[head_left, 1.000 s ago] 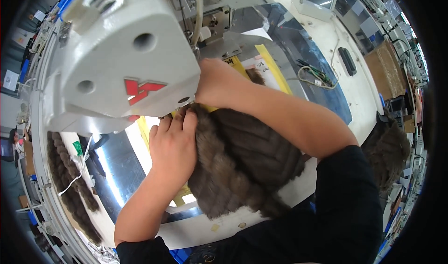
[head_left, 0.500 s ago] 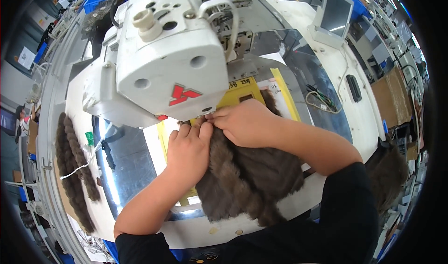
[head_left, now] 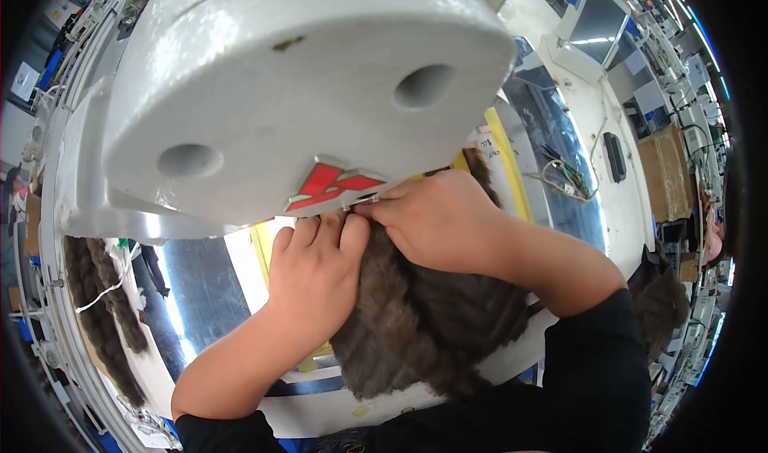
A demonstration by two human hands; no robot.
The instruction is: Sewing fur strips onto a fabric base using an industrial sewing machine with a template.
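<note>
A brown fur piece point(head_left: 468, 305) hangs over the near edge of the work surface, its upper end between my hands. My left hand point(head_left: 316, 265) is closed on that end, fingers curled and thumb beside them. Close against it on the right, my right hand point(head_left: 440, 221) pinches the fur with its fingertips. Both sets of fingertips lie just below the white head of a sewing machine point(head_left: 296, 93), which hides the needle area. A yellow-edged template point(head_left: 508, 161) shows beyond my right hand, with another fur edge point(head_left: 482, 173) on it.
Long dark fur strips point(head_left: 92, 317), with a white cord over them, lie at the left. At the far right stand a small monitor point(head_left: 596, 25) and a black oblong object point(head_left: 614, 155) near loose wires point(head_left: 564, 179). More fur point(head_left: 660, 301) hangs by a cardboard box point(head_left: 666, 173).
My view has come closer to the machine, whose head now fills much more of the upper picture. Both hands stay at the fur's upper end, with little visible shift.
</note>
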